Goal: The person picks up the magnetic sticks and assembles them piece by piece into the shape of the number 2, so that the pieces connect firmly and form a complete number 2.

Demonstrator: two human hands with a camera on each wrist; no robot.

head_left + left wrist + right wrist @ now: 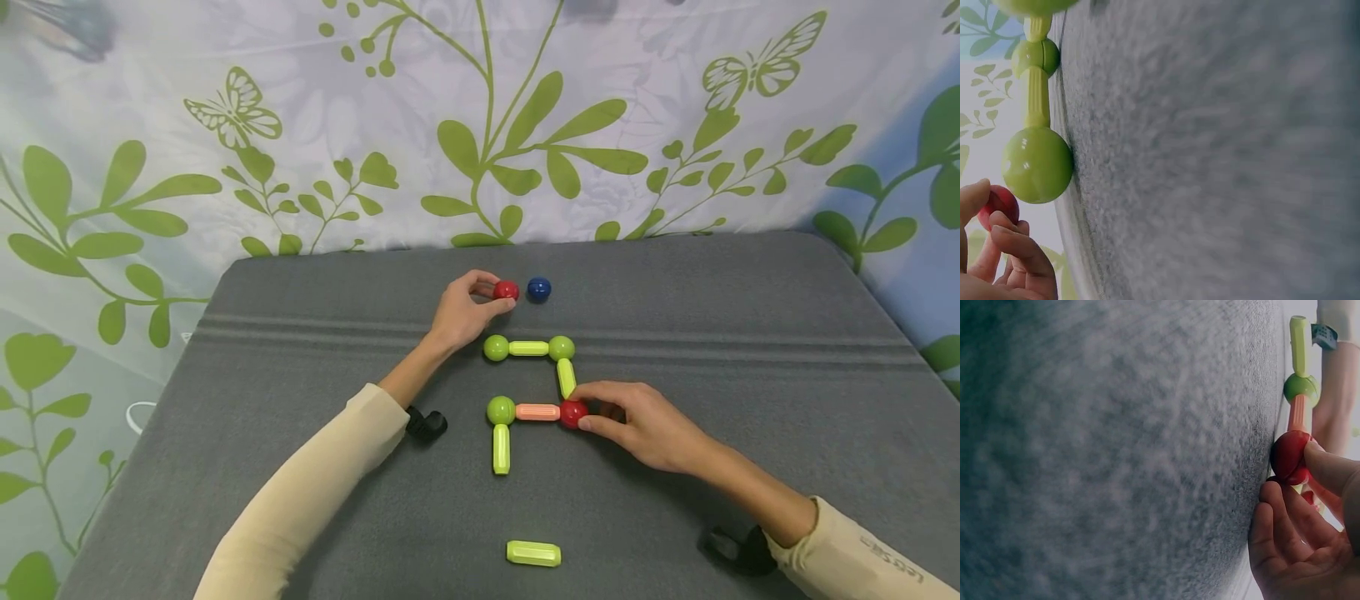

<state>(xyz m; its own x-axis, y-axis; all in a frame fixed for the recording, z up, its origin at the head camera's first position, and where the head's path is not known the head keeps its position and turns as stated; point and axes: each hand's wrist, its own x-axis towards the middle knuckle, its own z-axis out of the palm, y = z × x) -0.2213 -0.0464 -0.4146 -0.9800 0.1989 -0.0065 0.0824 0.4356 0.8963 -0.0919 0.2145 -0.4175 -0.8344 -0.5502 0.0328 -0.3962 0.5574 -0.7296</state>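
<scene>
My left hand [463, 310] pinches a red ball [506, 290] between thumb and fingers at the back of the table, just left of a blue ball [538, 289]. With thumb and fingers, my right hand [651, 425] grips another red ball [573, 413], which joins an orange stick [537, 412] and a yellow-green stick [566, 379]. That upright stick leads to a green ball [562, 347], then a further stick [528, 348] and a green ball [496, 347]. At the orange stick's left end sits a green ball [501, 410] with a stick [501, 450] pointing toward me.
One loose yellow-green stick [533, 553] lies near the front of the grey table [637, 533]. Black straps [738, 552] hang at both wrists. A leaf-patterned cloth [337, 108] stands behind the table.
</scene>
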